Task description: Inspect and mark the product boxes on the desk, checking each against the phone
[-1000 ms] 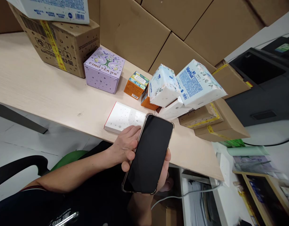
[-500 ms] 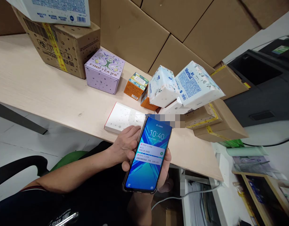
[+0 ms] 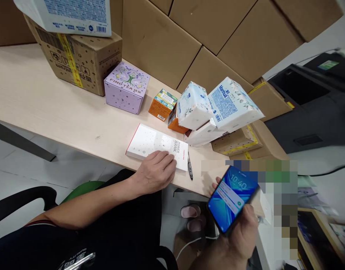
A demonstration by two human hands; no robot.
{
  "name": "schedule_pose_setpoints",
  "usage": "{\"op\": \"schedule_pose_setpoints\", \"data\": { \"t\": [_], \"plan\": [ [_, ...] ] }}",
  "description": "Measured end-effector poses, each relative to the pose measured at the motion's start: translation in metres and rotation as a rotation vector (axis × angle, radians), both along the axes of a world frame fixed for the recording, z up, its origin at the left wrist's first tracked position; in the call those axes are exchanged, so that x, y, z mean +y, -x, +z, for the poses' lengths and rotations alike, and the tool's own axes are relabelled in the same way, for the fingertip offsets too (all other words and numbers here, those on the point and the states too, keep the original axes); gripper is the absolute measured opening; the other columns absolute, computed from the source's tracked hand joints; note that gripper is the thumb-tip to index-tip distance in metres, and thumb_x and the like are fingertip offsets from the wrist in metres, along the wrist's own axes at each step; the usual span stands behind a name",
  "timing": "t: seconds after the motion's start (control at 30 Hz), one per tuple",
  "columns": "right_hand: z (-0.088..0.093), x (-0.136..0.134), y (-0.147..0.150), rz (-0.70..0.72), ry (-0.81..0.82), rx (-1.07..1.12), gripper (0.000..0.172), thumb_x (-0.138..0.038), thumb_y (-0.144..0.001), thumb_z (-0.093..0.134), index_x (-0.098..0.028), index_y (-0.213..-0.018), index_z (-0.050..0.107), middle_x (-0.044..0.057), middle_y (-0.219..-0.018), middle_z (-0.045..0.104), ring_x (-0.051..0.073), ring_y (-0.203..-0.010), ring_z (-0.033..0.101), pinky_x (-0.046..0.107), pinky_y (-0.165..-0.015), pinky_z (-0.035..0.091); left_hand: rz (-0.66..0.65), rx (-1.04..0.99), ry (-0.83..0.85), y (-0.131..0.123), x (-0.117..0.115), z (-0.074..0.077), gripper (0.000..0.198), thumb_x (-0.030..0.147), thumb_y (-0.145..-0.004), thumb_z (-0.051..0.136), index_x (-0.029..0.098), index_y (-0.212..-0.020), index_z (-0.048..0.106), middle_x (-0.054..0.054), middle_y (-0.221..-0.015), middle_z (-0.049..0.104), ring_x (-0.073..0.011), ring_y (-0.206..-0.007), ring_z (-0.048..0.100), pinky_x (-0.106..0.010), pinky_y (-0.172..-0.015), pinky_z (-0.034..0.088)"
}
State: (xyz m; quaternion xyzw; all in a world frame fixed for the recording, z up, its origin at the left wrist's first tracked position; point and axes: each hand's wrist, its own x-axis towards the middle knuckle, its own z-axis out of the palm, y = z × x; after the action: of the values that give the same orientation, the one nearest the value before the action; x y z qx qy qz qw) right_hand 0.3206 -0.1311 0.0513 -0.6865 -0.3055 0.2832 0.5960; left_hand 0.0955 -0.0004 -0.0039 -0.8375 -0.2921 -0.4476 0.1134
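My left hand (image 3: 157, 170) rests over the near edge of a white power bank box (image 3: 157, 141), its fingers lying bent on the lid and the thumb hidden. The box lies flat at the table's front edge. Off to the right, beyond that edge, my right hand (image 3: 244, 228) grips a smartphone (image 3: 231, 200) whose lit blue screen reads 10:40. The phone is tilted, thumb along one side and fingertips showing at the other. Close to the box's right end lies a grey and black pen (image 3: 190, 168).
Behind stand a lilac tea box (image 3: 124, 93), an orange box (image 3: 161, 107) and tissue packs (image 3: 230, 103). A larger carton (image 3: 82, 63) is at the left on the table (image 3: 77, 108). Stacked cartons (image 3: 158, 41) form the back. Blurred squares cover part of the right side.
My right hand has carried the phone to the right and away from my left hand. My left hand has left the phone and come down on the power bank box, uncovering the pen.
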Motion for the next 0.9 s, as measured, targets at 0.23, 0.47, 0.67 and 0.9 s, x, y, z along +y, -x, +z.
{"op": "schedule_pose_setpoints", "data": {
  "t": [0.23, 0.47, 0.67, 0.9],
  "plan": [
    [-0.035, 0.016, -0.069, 0.01, 0.397, -0.883, 0.083, -0.072, -0.085, 0.051, -0.013, -0.143, 0.057, 0.025, -0.142, 0.061, 0.04, -0.133, 0.054, 0.061, -0.114, 0.037, 0.005, -0.02, -0.002, -0.002, 0.001, -0.002, 0.011, 0.016, -0.093, 0.061, 0.012, -0.101, 0.068, -0.012, -0.102, 0.075, -0.0269, -0.097, 0.068, -0.04, -0.082, 0.057],
    [-0.053, 0.029, -0.095, 0.097, 0.493, -1.152, 0.088, -0.078, -0.09, 0.04, -0.01, -0.142, 0.06, 0.028, -0.129, 0.067, 0.042, -0.118, 0.06, 0.061, -0.104, 0.044, -0.082, 0.122, 0.144, 0.019, -0.006, 0.02, 0.018, 0.021, -0.096, 0.061, 0.012, -0.109, 0.069, -0.016, -0.114, 0.074, -0.033, -0.111, 0.068, -0.046, -0.092, 0.059],
    [-0.054, 0.028, -0.102, 0.126, 0.457, -1.163, 0.098, -0.087, -0.088, 0.036, -0.01, -0.142, 0.06, 0.028, -0.136, 0.066, 0.043, -0.127, 0.058, 0.062, -0.108, 0.041, -0.009, 0.327, 0.437, 0.083, 0.038, 0.045, 0.067, 0.047, -0.085, 0.08, 0.025, -0.145, 0.06, -0.019, -0.158, 0.047, -0.047, -0.148, 0.041, -0.065, -0.118, 0.038],
    [-0.048, 0.023, -0.061, -0.003, 0.016, -1.234, 0.073, -0.069, -0.097, 0.049, -0.01, -0.137, 0.064, 0.029, -0.142, 0.062, 0.04, -0.135, 0.057, 0.061, -0.109, 0.045, -0.084, 0.528, 0.752, 0.125, 0.071, 0.05, 0.083, 0.037, -0.078, 0.08, 0.034, -0.155, 0.05, -0.014, -0.167, 0.036, -0.0437, -0.155, 0.032, -0.058, -0.12, 0.039]
  ]
}}
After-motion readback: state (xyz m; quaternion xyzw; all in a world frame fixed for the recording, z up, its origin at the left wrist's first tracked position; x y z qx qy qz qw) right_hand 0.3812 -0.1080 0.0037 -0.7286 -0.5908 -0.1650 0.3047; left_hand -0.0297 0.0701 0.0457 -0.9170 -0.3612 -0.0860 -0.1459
